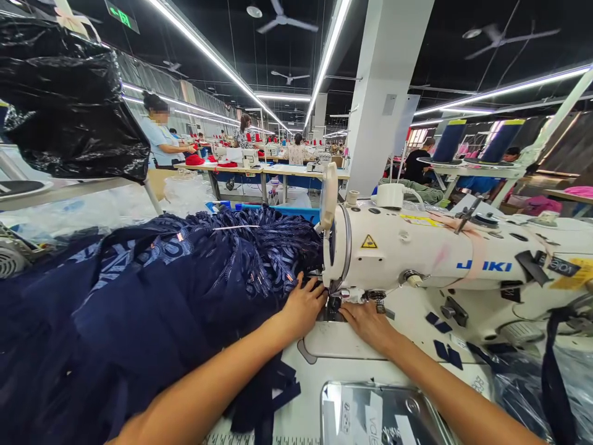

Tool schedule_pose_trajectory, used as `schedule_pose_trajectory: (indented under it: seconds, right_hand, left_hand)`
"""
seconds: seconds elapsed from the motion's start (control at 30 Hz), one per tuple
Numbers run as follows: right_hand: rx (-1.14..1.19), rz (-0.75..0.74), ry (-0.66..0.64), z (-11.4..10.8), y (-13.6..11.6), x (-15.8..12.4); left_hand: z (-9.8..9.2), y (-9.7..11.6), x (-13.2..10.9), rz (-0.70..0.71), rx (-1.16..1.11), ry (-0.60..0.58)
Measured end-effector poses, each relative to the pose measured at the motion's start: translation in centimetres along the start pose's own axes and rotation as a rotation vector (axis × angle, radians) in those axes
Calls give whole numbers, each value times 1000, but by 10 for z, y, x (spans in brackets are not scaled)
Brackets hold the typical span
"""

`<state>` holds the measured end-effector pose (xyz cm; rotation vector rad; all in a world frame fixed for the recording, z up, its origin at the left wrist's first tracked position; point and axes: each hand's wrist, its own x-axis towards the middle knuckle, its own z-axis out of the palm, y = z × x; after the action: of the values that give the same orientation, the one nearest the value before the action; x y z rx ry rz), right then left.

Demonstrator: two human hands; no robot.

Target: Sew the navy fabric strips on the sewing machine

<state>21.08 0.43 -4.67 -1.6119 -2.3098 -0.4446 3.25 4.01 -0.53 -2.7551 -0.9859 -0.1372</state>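
Observation:
A white sewing machine (417,247) stands in front of me, its needle end facing left. My left hand (302,309) is just left of the presser foot, fingers bent on navy fabric at the edge of a large pile. Right of the foot, my right hand (370,322) pinches the edge of a small dark fabric piece (333,307). That piece lies under the needle area between my hands; its far side is hidden by the machine head. The big navy fabric pile (152,321), partly patterned and gathered with cords, covers the left side.
A metal tray (327,411) with printed labels sits at the front. Small navy patches (447,353) lie on the machine bed. Plastic-wrapped material (519,383) is at right, a black plastic bag (69,99) at upper left. Thread cones (448,142) stand behind; several people work farther back.

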Motion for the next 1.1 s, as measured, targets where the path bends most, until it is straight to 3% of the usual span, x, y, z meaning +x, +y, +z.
schedule_pose_trajectory:
  seconds: [0.23, 0.47, 0.57, 0.63, 0.73, 0.87, 0.97, 1.1]
  right_hand:
    - [-64, -30, 126, 4, -4, 2]
    - [-74, -36, 188, 12, -3, 0]
    - [-66, -42, 240, 17, 1, -3]
    - [-68, -62, 264, 20, 4, -4]
    - [-77, -109, 246, 19, 6, -5]
    - [-87, -108, 178, 8, 4, -3]
    - [-57, -151, 152, -9, 3, -5]
    - [50, -257, 222, -34, 10, -20]
  left_hand:
    - [0, -1, 3, 11, -33, 50]
    - [-3, 10, 0, -26, -18, 19]
    - [-16, 13, -17, 26, -78, 9]
    - [-30, 8, -35, 22, -104, 81]
    - [-51, -10, -65, -104, -21, 232]
    - [-64, -29, -87, -12, 123, 167]
    - [-64, -29, -91, 112, 247, 93]
    - [-65, -24, -97, 160, 281, 85]
